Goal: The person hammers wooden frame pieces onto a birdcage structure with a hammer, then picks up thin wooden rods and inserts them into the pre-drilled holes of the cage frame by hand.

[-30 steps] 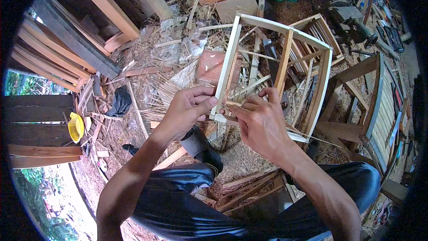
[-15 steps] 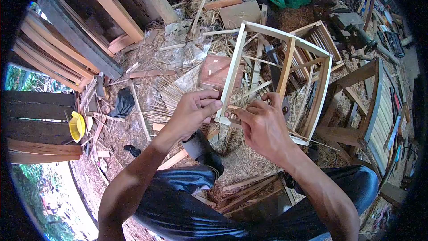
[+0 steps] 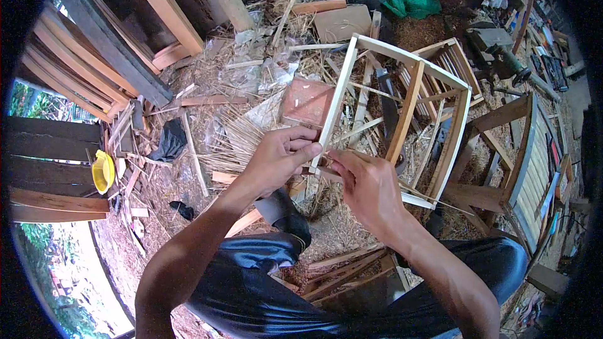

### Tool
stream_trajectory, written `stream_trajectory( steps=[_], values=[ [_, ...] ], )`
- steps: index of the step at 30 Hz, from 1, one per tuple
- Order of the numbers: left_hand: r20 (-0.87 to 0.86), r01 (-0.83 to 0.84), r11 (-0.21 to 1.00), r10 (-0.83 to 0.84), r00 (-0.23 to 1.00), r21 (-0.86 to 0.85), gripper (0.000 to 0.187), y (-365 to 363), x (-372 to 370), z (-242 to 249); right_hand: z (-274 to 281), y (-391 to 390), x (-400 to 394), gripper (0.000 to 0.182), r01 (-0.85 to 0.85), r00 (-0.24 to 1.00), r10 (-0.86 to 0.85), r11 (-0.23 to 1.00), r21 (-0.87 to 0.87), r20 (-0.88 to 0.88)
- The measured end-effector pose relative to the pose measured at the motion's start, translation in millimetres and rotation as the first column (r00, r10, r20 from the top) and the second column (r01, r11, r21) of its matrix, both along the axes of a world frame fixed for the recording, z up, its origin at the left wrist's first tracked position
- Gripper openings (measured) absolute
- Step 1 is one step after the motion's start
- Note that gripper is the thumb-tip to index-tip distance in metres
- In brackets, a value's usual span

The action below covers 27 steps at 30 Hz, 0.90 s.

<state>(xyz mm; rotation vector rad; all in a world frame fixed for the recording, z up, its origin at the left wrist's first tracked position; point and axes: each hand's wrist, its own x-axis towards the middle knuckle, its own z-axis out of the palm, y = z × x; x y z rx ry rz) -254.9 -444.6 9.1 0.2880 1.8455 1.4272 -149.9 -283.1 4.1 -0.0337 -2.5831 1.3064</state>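
A small pale wooden frame (image 3: 406, 112) with a darker middle bar stands tilted in front of me. My left hand (image 3: 282, 156) is closed, thumb and fingers gripping the left rail near its lower corner. Just right of that corner, my right hand (image 3: 369, 182) is closed in a pinch against the inner side of the joint. Whatever sits between its fingertips is too small or too hidden to name. Behind the rail lies a reddish square block (image 3: 306, 102) on the floor.
Thin sticks (image 3: 235, 133) and shavings litter the ground. A handsaw (image 3: 389, 103) lies behind the frame, near a slatted wooden piece (image 3: 461, 66). A larger slatted frame (image 3: 527, 176) stands right. Left are curved boards (image 3: 113, 37) and a yellow bowl (image 3: 102, 172).
My right hand has turned, its fingers drawing in closer to the lower left corner. The frame appears slightly farther right and lower in view; my left hand keeps its grip.
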Motion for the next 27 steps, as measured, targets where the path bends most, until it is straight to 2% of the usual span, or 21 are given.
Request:
stream_trajectory(
  steps=[4,6,10,14,16,25,27],
  values=[
    [-0.03,0.015,1.0,-0.015,0.999,-0.015,0.035,1.0,1.0,-1.4,7.6,5.7,1.2,0.025,-0.024,1.0,0.025,0.998,-0.062,0.013],
    [-0.018,0.009,1.0,-0.009,1.0,-0.014,0.035,1.6,2.0,-1.7,5.8,7.9,0.8,0.02,-0.07,0.985,0.052,0.992,0.108,0.167],
    [-0.008,0.022,1.0,-0.022,1.0,-0.016,0.035,1.2,2.5,-3.0,6.0,6.4,-0.8,0.023,-0.033,0.991,0.014,0.99,0.135,0.135],
    [-0.019,0.035,0.999,-0.035,0.999,-0.012,0.035,1.9,3.2,-2.7,1.7,6.2,-1.8,0.018,-0.024,0.994,0.01,0.991,0.129,0.108],
    [0.008,-0.035,0.999,0.034,0.999,0.018,0.032,3.2,3.7,-2.6,1.2,7.0,-2.2,0.017,-0.032,0.993,0.016,0.991,0.133,0.119],
    [0.038,-0.059,0.998,0.058,0.998,0.028,0.033,0.3,1.7,-3.5,-4.9,-0.1,-5.1,0.029,-0.005,0.99,-0.018,0.986,0.164,0.137],
    [0.023,-0.071,0.997,0.071,0.997,0.024,0.032,3.0,3.5,-4.3,-9.2,-2.7,-3.4,0.02,0.018,0.997,-0.03,0.987,0.162,0.07]
  ],
)
